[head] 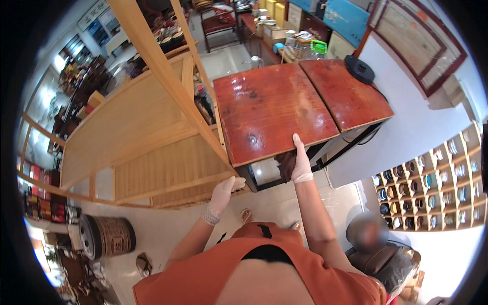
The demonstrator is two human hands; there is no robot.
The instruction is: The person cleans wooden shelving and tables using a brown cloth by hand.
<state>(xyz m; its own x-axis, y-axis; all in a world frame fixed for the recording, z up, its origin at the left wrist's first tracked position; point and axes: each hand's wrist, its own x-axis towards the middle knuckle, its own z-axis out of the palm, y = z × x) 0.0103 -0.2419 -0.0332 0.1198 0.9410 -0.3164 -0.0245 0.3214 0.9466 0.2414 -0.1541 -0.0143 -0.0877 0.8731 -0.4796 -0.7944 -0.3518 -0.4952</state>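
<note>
A red-brown wooden tabletop (274, 110) on a dark frame stands before me, with a second, narrower wooden top (347, 95) against its right side. My right hand (301, 162), in a pale glove, lies at the front edge of the larger top, its thumb on the surface; its other fingers are hidden below, beside something dark brown. My left hand (227, 190), also gloved, is by the near left corner, next to the foot of a light wooden post (164, 65); whether it touches the post cannot be told. A black round appliance base (359, 69) sits on the narrower top.
Light wooden panelled furniture (152, 152) extends to the left. A drum-shaped stool (108, 236) stands on the floor at lower left. On the right are a white wall, a compartment shelf of cups (431, 187) and a person near a brown leather bag-like item. Boxes and bottles crowd behind.
</note>
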